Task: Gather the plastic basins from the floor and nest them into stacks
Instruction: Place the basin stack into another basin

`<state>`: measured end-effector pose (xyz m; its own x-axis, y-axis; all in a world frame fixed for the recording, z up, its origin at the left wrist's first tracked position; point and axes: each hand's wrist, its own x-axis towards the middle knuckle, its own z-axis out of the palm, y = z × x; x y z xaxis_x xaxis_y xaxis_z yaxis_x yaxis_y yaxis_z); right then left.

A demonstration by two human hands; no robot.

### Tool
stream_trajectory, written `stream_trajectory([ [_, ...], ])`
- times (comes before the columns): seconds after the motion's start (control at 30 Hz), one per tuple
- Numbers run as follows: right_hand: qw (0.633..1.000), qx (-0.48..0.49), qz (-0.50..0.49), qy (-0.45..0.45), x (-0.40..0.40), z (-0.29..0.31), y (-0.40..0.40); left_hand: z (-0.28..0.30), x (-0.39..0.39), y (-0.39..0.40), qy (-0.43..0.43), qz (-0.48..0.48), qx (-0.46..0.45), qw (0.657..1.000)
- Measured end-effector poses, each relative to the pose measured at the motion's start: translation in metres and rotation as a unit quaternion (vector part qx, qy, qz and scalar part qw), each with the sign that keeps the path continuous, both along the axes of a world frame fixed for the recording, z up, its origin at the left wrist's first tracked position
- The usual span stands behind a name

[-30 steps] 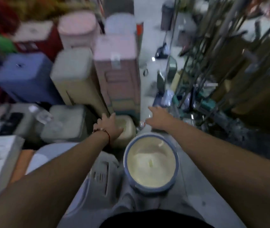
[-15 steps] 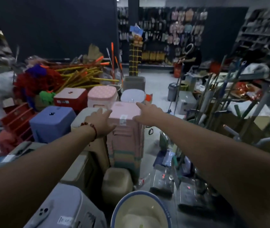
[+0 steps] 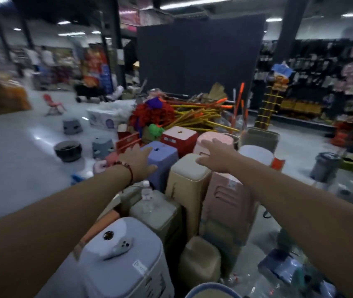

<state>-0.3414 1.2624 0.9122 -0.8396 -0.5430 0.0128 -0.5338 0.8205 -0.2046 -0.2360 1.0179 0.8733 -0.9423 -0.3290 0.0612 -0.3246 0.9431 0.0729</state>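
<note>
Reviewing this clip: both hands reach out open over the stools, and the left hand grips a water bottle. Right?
Not quite. In the head view the left hand holds nothing; it reaches open over the purple plastic stool. The clear water bottle stands untouched on a beige stool below. The right hand is open too.

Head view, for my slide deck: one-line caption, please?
Both hands, left hand and right hand, reach open over stacked plastic stools in a cluttered shop.

Glossy pale floor [image 3: 20, 168], matt smooth plastic stools [image 3: 160, 155], beaded bracelet [image 3: 127, 168], glossy plastic basin rim [image 3: 210, 290]
</note>
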Motion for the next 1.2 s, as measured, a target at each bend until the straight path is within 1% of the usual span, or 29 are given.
stream_trajectory([
  [0.1,0.999,0.005,0.045,-0.008,0.02,-0.004,-0.06,-0.005,0.043,-0.045,0.028,0.059,0.004,0.998],
  [0.17,0.996,-0.006,0.081,-0.031,0.037,-0.007,-0.104,-0.003,0.078,-0.067,0.043,0.086,0.028,0.995],
  [0.23,0.99,-0.025,0.129,-0.047,0.059,-0.011,-0.154,-0.004,0.112,-0.094,0.046,0.119,0.028,0.991],
  [0.33,0.974,-0.078,0.201,-0.064,0.102,-0.012,-0.232,-0.005,0.164,-0.152,0.061,0.155,0.005,0.986],
  [0.43,0.954,-0.15,0.236,-0.105,0.154,-0.011,-0.311,0.001,0.222,-0.22,0.067,0.206,-0.004,0.976],
  [0.57,0.941,-0.155,0.291,-0.082,0.208,-0.017,-0.408,0.005,0.299,-0.296,0.061,0.246,-0.02,0.967],
  [0.67,0.936,-0.151,0.31,-0.07,0.231,-0.016,-0.455,0.002,0.334,-0.34,0.067,0.251,-0.008,0.966],
  [0.8,0.934,-0.138,0.318,-0.088,0.244,-0.024,-0.492,-0.013,0.358,-0.375,0.071,0.237,0.009,0.969],
  [0.9,0.932,-0.143,0.318,-0.1,0.243,-0.03,-0.513,-0.021,0.359,-0.399,0.065,0.24,0.015,0.968],
  [1.07,0.928,-0.145,0.308,-0.151,0.226,-0.042,-0.553,-0.028,0.338,-0.445,0.037,0.237,0.027,0.97],
  [1.2,0.926,-0.151,0.307,-0.157,0.201,-0.047,-0.6,-0.028,0.306,-0.492,0.029,0.236,0.011,0.971],
])
